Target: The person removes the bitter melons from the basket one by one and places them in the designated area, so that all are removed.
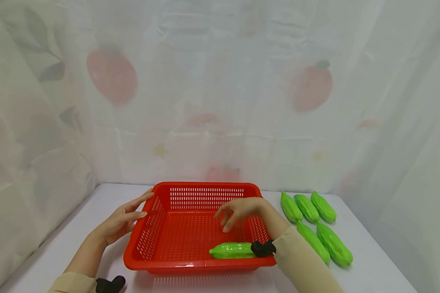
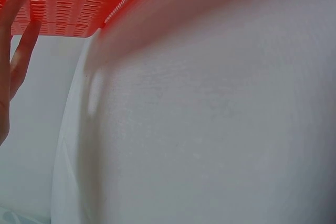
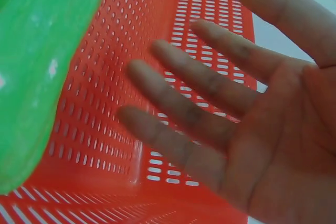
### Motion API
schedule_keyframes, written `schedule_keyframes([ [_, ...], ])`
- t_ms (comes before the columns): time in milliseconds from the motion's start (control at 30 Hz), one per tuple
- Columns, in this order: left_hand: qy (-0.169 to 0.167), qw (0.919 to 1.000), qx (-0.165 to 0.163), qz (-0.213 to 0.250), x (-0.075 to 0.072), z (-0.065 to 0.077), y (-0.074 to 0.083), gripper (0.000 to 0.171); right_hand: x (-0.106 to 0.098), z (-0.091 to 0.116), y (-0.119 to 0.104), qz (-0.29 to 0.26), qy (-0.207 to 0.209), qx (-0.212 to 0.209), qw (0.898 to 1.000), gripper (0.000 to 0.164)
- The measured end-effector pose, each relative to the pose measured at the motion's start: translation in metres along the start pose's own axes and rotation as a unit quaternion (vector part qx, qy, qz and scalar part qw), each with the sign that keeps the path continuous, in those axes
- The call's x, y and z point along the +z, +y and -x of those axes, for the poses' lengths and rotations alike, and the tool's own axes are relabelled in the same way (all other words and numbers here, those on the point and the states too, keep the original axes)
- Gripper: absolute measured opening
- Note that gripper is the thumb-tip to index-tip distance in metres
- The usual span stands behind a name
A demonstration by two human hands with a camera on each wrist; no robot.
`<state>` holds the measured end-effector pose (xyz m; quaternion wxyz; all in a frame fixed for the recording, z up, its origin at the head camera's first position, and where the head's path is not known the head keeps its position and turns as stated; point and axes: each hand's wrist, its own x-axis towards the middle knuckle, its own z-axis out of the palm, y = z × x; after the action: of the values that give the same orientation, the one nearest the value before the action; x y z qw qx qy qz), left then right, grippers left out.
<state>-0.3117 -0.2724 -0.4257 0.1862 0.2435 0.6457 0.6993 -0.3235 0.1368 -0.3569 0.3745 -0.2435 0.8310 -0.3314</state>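
A red perforated plastic basket (image 1: pixel 183 234) stands on the table, with one green ridged gourd (image 1: pixel 230 250) lying lengthwise along its near wall. My left hand (image 1: pixel 118 221) touches the basket's left rim with thumb and forefinger; in the left wrist view, its fairly straight fingers (image 2: pixel 23 56) lie against the outer wall. Over the right half of the basket hovers my right hand (image 1: pixel 243 208), its fingers loosely bent and holding nothing. The right wrist view shows those fingers spread apart, with the gourd (image 3: pixel 39 72) close by on the left.
Several more green gourds (image 1: pixel 307 208) lie in two rows on the white tabletop (image 1: pixel 366 252), right of the basket. A pale curtain (image 1: pixel 220 101) with fruit prints hangs behind the table and along its sides. Each wrist wears a black device (image 1: pixel 262 248).
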Motion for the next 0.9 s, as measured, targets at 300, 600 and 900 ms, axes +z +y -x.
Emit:
schedule_keyframes([
  [300, 0.001, 1.0000, 0.001, 0.000, 0.0009, -0.0009, 0.0007, 0.061, -0.0024, 0.0015, 0.0050, 0.026, -0.070, 0.085, 0.994, 0.049],
  [600, 0.015, 0.9998, -0.010, -0.011, 0.0011, -0.0001, 0.0007, 0.061, -0.0010, 0.0042, 0.0069, 0.012, -0.109, 0.101, 0.989, 0.050],
  [900, 0.005, 1.0000, -0.003, -0.003, 0.0017, -0.0001, 0.0008, 0.061, -0.0016, 0.0040, 0.0090, 0.025, -0.124, 0.128, 0.984, 0.050],
])
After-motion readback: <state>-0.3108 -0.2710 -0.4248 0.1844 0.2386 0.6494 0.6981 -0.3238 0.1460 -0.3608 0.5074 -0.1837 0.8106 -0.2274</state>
